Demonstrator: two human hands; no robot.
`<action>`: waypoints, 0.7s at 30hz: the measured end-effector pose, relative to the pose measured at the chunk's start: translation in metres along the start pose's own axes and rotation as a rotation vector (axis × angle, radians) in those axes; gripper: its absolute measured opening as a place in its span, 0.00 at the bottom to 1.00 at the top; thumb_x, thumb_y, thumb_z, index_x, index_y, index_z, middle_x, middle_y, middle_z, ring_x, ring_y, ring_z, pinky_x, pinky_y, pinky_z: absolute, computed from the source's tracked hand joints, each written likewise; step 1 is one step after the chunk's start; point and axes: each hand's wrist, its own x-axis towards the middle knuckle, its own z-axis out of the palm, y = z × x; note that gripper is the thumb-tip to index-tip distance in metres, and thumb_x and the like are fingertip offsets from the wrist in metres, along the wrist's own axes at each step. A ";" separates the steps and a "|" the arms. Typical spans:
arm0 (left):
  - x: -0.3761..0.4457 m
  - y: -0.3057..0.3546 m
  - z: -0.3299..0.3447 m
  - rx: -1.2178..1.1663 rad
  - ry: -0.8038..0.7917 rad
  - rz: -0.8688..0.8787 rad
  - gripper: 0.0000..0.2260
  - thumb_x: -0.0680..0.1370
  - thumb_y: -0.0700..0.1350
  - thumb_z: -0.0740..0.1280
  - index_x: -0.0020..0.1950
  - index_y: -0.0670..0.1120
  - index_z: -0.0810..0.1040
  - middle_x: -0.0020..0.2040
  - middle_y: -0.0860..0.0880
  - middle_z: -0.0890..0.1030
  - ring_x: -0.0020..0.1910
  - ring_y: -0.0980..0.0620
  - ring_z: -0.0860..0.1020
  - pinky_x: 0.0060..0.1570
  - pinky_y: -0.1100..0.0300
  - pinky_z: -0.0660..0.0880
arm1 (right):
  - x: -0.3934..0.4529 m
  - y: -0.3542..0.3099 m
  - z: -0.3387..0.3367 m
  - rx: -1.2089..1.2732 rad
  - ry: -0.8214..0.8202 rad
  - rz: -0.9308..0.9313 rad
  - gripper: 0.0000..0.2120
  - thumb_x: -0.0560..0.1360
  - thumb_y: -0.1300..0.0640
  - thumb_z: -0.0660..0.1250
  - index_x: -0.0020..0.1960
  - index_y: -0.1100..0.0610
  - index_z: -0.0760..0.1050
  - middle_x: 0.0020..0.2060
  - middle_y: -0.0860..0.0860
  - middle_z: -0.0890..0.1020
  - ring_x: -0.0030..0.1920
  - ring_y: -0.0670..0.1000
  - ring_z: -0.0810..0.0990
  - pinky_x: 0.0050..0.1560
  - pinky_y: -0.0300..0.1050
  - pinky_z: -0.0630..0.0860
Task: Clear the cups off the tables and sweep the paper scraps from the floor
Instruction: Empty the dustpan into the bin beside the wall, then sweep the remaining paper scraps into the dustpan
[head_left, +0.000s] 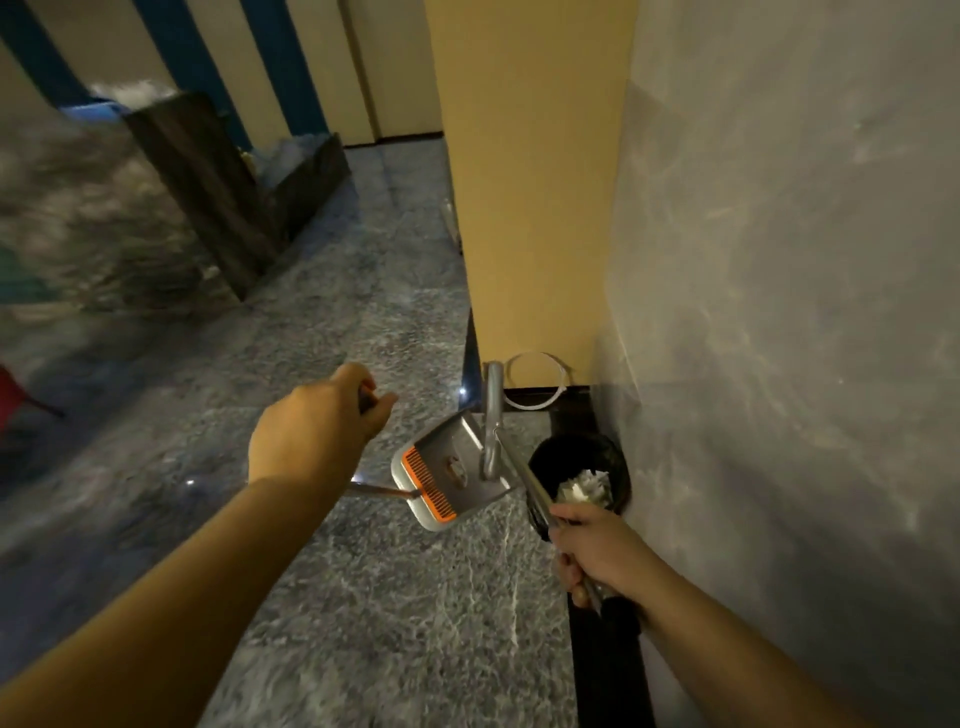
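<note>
Metal, thin and silver, the handle of a dustpan (524, 480) runs through the right hand (592, 558), whose fingers are curled tightly round it low at the right of the view. From that grip the handle slopes up and left to the dustpan (452, 467), a grey pan with one orange comb strip along its near edge, tilted and held just beside a black bin. The left hand (317, 426) is a fist farther left, closed on a dark handle end that shows between thumb and fingers; a second silver shaft (376, 490) emerges below that wrist and reaches the pan's comb edge. What it belongs to cannot be told.

One black round bin (579, 480) stands in the corner against the grey wall (779, 312), directly above the right hand in the view and touching the pan's far side. White paper scraps (584, 486) lie heaped inside it, close to the right hand's knuckles. Cups cannot be made out in the blur.

Grey marbled floor (363, 597) spreads under both arms. One yellow pillar (530, 182) rises behind the bin, with a white cable loop (535, 382) at its foot. One dark wooden box (234, 192) stands at upper left, blurred. No writing or label is readable anywhere
</note>
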 end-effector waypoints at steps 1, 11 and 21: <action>-0.008 -0.010 -0.003 -0.015 0.015 -0.042 0.16 0.77 0.61 0.63 0.53 0.50 0.76 0.38 0.47 0.79 0.34 0.45 0.74 0.29 0.59 0.64 | 0.003 -0.002 0.009 -0.032 -0.026 -0.001 0.22 0.80 0.66 0.59 0.73 0.59 0.63 0.21 0.54 0.73 0.19 0.48 0.70 0.19 0.37 0.66; -0.136 -0.109 -0.040 -0.009 0.124 -0.516 0.15 0.77 0.61 0.63 0.53 0.51 0.76 0.37 0.52 0.78 0.32 0.48 0.74 0.27 0.61 0.63 | 0.028 0.013 0.116 -0.399 -0.323 0.028 0.14 0.80 0.63 0.59 0.64 0.52 0.70 0.19 0.51 0.72 0.19 0.48 0.70 0.21 0.37 0.66; -0.297 -0.228 -0.108 0.119 0.276 -1.005 0.15 0.76 0.62 0.66 0.53 0.52 0.78 0.43 0.46 0.83 0.43 0.40 0.80 0.35 0.55 0.69 | -0.030 0.049 0.311 -0.727 -0.730 0.008 0.19 0.81 0.62 0.58 0.71 0.56 0.66 0.29 0.57 0.72 0.22 0.47 0.69 0.23 0.37 0.65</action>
